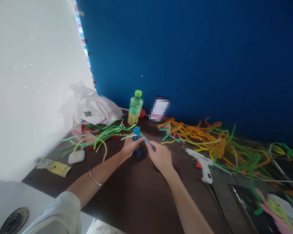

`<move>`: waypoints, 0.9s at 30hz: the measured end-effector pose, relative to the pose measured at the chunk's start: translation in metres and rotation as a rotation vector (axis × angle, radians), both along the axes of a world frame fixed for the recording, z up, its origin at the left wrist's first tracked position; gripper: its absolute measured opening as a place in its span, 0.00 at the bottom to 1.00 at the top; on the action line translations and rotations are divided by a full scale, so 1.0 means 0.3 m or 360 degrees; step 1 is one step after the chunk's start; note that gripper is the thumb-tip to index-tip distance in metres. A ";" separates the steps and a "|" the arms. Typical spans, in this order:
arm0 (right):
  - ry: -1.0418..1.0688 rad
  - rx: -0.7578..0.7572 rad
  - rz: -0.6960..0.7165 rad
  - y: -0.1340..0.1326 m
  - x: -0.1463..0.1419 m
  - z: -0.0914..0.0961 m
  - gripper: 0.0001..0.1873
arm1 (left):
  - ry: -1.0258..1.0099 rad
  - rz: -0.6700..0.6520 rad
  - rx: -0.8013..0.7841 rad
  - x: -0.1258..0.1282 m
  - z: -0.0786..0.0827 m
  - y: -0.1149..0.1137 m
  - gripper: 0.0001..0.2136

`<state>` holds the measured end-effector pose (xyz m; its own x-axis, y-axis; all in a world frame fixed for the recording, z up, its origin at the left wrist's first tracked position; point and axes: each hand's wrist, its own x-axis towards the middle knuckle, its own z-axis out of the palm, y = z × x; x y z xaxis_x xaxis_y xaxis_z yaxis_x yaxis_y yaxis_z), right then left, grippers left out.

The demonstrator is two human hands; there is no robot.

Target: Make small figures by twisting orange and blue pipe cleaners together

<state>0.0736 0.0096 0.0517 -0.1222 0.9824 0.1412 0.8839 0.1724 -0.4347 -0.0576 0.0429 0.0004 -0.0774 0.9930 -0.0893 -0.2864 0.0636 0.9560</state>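
Both my hands meet over the dark table (136,195) around a small figure of blue pipe cleaner (137,134). My left hand (130,146) is closed on the figure's body, a thin bangle on that wrist. My right hand (160,156) pinches a blue strand (150,144) that runs out from the figure toward the right. A few light green pipe cleaners (100,135) lie just left of my left hand.
A white glue gun (203,163) lies right of my right hand. Orange and green pipe cleaners (210,136) pile along the blue wall. A green-capped bottle (135,108), a white plastic bag (97,107), a small white block (76,157) and a yellow packet (54,167) sit at the left.
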 end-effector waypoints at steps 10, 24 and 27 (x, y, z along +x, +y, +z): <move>0.0314 0.0076 -0.0118 0.047 0.070 -0.010 0.17 | -0.0342 -0.0230 -0.0113 -0.003 0.016 -0.009 0.16; 0.1216 -0.0826 0.0086 0.057 -0.007 -0.092 0.24 | -0.0764 -0.0560 -0.0195 -0.028 -0.007 0.004 0.16; 0.1285 -0.0937 0.0131 0.048 -0.029 -0.108 0.26 | -0.0692 -0.0499 -0.0172 -0.020 -0.001 -0.002 0.16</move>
